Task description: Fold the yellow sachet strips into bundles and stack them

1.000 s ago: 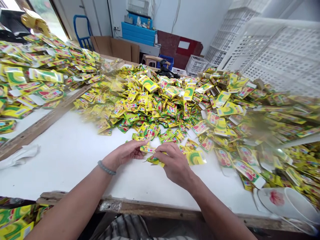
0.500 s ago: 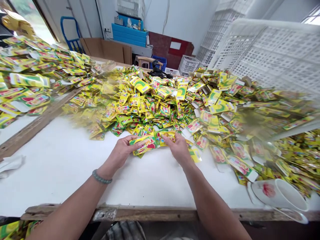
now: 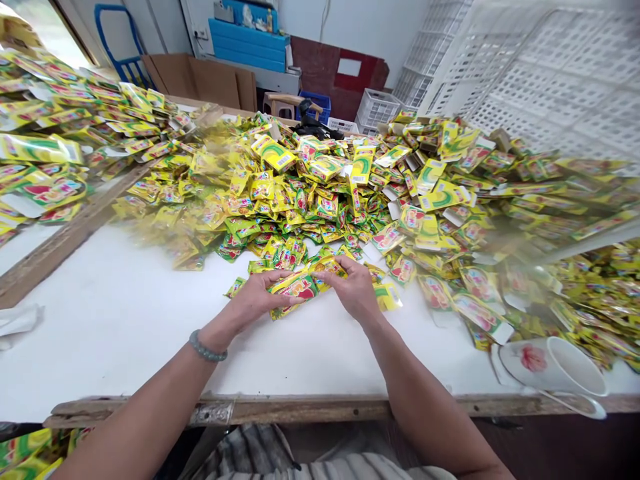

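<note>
A big heap of small yellow-green sachets (image 3: 350, 187) covers the far half of the white table (image 3: 125, 327). At the heap's near edge my left hand (image 3: 255, 300) grips a small stack of sachets (image 3: 295, 288), thumb on top, a bead bracelet on its wrist. My right hand (image 3: 353, 288) rests on the other end of the same stack, fingers curled over the sachets and pressing them against the left hand.
A white cup with a red flower (image 3: 555, 368) lies on its side at the table's right front edge. White lattice crates (image 3: 540, 73) stand behind the heap on the right. More sachets (image 3: 55, 147) are piled on a second surface at the left, past a wooden rail (image 3: 65, 240).
Both hands went from the bare table near me forward to the heap's edge. The bundle in the left hand grew from one or two sachets to a small stack.
</note>
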### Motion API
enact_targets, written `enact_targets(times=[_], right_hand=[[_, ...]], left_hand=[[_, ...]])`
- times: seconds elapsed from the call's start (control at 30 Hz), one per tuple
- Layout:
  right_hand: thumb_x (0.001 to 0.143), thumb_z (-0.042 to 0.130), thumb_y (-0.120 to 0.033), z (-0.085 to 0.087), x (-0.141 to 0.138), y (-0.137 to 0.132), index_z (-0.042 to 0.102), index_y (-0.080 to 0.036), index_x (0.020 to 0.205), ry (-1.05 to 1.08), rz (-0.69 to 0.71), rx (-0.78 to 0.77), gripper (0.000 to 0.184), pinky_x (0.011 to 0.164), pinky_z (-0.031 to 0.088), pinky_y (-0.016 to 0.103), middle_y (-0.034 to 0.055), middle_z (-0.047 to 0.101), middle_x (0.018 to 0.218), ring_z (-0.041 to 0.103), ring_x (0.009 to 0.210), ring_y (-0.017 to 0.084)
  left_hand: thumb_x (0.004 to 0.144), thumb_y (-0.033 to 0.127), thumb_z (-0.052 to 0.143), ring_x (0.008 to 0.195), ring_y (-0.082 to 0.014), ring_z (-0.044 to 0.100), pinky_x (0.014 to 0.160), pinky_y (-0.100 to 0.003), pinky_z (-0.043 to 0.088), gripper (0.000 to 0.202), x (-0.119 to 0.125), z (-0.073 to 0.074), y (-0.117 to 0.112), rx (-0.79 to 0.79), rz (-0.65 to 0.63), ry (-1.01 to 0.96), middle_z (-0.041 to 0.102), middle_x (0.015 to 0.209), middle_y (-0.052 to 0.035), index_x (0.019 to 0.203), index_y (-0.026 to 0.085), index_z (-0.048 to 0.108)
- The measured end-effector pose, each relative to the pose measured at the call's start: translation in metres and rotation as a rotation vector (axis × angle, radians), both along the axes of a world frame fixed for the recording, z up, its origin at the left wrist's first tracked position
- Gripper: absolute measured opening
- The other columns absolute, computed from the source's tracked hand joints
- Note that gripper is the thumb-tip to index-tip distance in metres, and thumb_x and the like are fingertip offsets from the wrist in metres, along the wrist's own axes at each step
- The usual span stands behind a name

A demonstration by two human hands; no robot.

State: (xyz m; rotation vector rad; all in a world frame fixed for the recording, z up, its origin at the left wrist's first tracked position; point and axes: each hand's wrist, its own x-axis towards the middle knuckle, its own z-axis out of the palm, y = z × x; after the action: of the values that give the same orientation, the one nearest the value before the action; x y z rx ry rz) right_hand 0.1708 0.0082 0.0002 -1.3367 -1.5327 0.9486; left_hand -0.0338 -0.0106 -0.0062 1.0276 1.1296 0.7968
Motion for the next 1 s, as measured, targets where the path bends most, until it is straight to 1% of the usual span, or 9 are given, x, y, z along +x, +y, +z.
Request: enact_targets(times=[0.13,0.23,0.33,0.43,0.5,0.6,0.77,0.9,1.0], right_hand=[[0.079,0.069,-0.045,-0.004,-0.011,-0.002,0.064,-0.02,0.08,-0.011,-0.046,0.094,0.026,0.07,0.043,0.028,-0.0018,0.061,0.075,0.054,0.072,0.015],[0.081,0.069,-0.043,-0.009,-0.016,-0.002,0.063,-0.02,0.078,-0.063,-0.072,0.17,0.024,0.073,0.044,0.029,-0.0005,0.059,0.077,0.053,0.074,0.016],[0.087,0.062,-0.041,-0.014,-0.015,-0.002,0.065,-0.02,0.076,-0.123,-0.039,0.22,0.024,0.081,0.045,0.033,0.0032,0.059,0.086,0.055,0.084,0.018],[0.091,0.059,-0.039,-0.018,-0.011,-0.002,0.072,-0.021,0.082,-0.204,-0.068,0.258,0.024,0.095,0.041,0.041,0.0075,0.06,0.1,0.053,0.101,0.022],[0.091,0.06,-0.04,-0.021,-0.011,-0.002,0.075,-0.023,0.082,-0.25,-0.059,0.256,0.024,0.1,0.039,0.044,0.008,0.06,0.105,0.051,0.108,0.024],[0.093,0.057,-0.041,-0.023,-0.012,-0.002,0.077,-0.026,0.087,-0.273,0.028,0.202,0.026,0.102,0.039,0.045,0.0075,0.061,0.109,0.05,0.113,0.025],[0.094,0.057,-0.041,-0.02,-0.017,-0.006,0.078,-0.025,0.086,-0.227,-0.07,0.235,0.027,0.105,0.035,0.05,0.0095,0.06,0.117,0.047,0.118,0.027],[0.094,0.057,-0.041,-0.018,-0.026,-0.014,0.078,-0.026,0.078,-0.288,0.084,0.242,0.031,0.104,0.034,0.049,0.0078,0.061,0.117,0.044,0.118,0.026],[0.093,0.059,-0.043,-0.018,-0.027,-0.014,0.075,-0.023,0.064,-0.28,0.182,0.19,0.038,0.105,0.034,0.049,0.0078,0.063,0.117,0.045,0.118,0.027]], left_hand=[[0.05,0.027,0.092,0.07,-0.0169,0.065,0.069,-0.029,0.053,0.059,0.001,0.003,-0.003,-0.129,-0.017,-0.172,0.075,0.089,-0.0042,0.105,0.017,0.074],[0.052,0.03,0.092,0.073,-0.0178,0.066,0.073,-0.033,0.054,0.059,0.002,-0.003,-0.004,-0.134,0.033,-0.255,0.075,0.093,-0.0062,0.106,0.017,0.073],[0.053,0.033,0.091,0.085,-0.0208,0.067,0.08,-0.033,0.052,0.055,0.005,-0.009,-0.003,-0.048,0.122,-0.216,0.074,0.103,-0.0082,0.103,0.017,0.075],[0.053,0.036,0.091,0.097,-0.0239,0.066,0.084,-0.032,0.05,0.055,0.006,-0.012,-0.003,0.021,0.142,-0.141,0.073,0.112,-0.008,0.102,0.018,0.076],[0.054,0.037,0.091,0.096,-0.0233,0.066,0.084,-0.031,0.05,0.053,0.007,-0.012,-0.003,0.029,0.14,-0.142,0.074,0.11,-0.0069,0.102,0.019,0.076],[0.054,0.036,0.091,0.091,-0.0209,0.067,0.084,-0.031,0.05,0.053,0.008,-0.009,-0.003,-0.005,0.177,-0.197,0.075,0.104,-0.0057,0.102,0.019,0.075],[0.052,0.033,0.091,0.086,-0.0192,0.068,0.082,-0.031,0.05,0.057,0.013,-0.005,-0.002,-0.004,0.267,-0.243,0.075,0.1,-0.0048,0.104,0.017,0.072],[0.053,0.037,0.09,0.076,-0.0172,0.066,0.074,-0.028,0.05,0.051,0.012,-0.004,-0.002,-0.026,0.286,-0.245,0.075,0.088,-0.0025,0.096,0.017,0.071],[0.06,0.042,0.086,0.078,-0.0179,0.067,0.073,-0.028,0.051,0.048,0.008,-0.002,-0.003,-0.042,0.169,-0.255,0.074,0.088,-0.0035,0.097,0.017,0.07]])
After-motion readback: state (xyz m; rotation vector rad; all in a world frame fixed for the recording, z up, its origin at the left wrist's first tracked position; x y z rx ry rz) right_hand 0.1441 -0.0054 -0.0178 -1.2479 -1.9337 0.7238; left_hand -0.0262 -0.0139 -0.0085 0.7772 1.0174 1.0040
